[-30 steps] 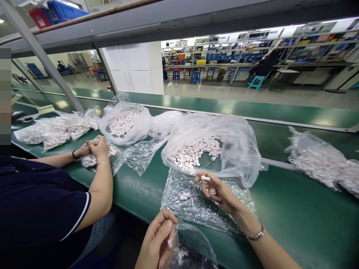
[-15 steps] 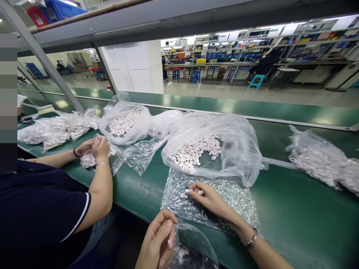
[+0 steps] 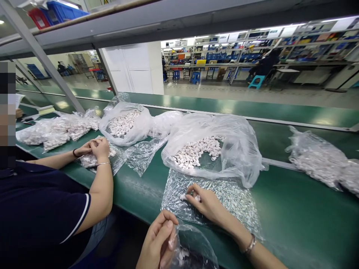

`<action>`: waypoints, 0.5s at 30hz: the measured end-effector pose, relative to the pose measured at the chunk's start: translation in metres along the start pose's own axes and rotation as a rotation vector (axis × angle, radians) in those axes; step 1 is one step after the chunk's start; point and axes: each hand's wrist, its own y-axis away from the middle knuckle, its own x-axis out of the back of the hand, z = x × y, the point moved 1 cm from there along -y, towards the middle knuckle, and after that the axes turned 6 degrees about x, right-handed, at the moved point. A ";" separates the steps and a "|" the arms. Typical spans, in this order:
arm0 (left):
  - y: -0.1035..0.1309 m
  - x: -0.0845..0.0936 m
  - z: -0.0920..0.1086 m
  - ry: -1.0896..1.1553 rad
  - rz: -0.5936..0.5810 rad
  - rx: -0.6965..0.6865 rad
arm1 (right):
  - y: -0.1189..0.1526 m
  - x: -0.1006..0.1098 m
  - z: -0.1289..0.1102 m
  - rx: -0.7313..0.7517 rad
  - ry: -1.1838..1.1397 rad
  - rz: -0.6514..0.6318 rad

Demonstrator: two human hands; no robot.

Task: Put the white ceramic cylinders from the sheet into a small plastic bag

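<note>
My left hand (image 3: 159, 239) is closed on the edge of a clear plastic bag (image 3: 199, 243), which hangs at the bench's front edge with a few white pieces inside. My right hand (image 3: 209, 203) is curled over a crinkled clear plastic sheet (image 3: 238, 203). Small white plastic fittings (image 3: 197, 198) show in its palm under the bent fingers. Another white fitting (image 3: 183, 197) lies at the thumb and index fingertips. Just beyond is a large open plastic bag (image 3: 238, 149) holding a heap of white fittings (image 3: 193, 151).
To the left, a co-worker's hands (image 3: 97, 147) are together over a small bag of fittings. Another open bag (image 3: 144, 129) of fittings and filled bags (image 3: 61, 130) stand beyond them. More filled bags (image 3: 319, 160) lie at the right. A shelf beam (image 3: 179, 28) crosses overhead.
My right hand has shifted slightly left and down, its fingertips now at the fitting on the sheet. The piece pinched before no longer shows at the fingertips. My left hand stays put.
</note>
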 end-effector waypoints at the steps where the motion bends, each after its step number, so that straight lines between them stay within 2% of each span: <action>1: 0.000 0.000 0.000 -0.002 -0.001 0.005 | 0.001 -0.006 -0.001 0.031 0.116 -0.026; 4: -0.002 0.002 -0.002 -0.013 0.003 0.011 | 0.001 -0.019 -0.002 0.123 0.303 -0.092; 6: -0.004 0.004 -0.003 -0.016 0.024 -0.001 | 0.000 -0.018 -0.005 0.116 0.328 -0.090; 11: -0.010 0.011 -0.004 -0.019 0.083 -0.031 | 0.011 0.016 -0.033 0.018 0.012 0.029; 13: -0.012 0.013 -0.003 -0.041 0.081 -0.057 | 0.023 0.026 -0.048 0.096 -0.017 -0.013; 15: -0.014 0.014 -0.003 -0.073 0.071 -0.090 | 0.033 0.022 -0.058 0.259 0.089 -0.120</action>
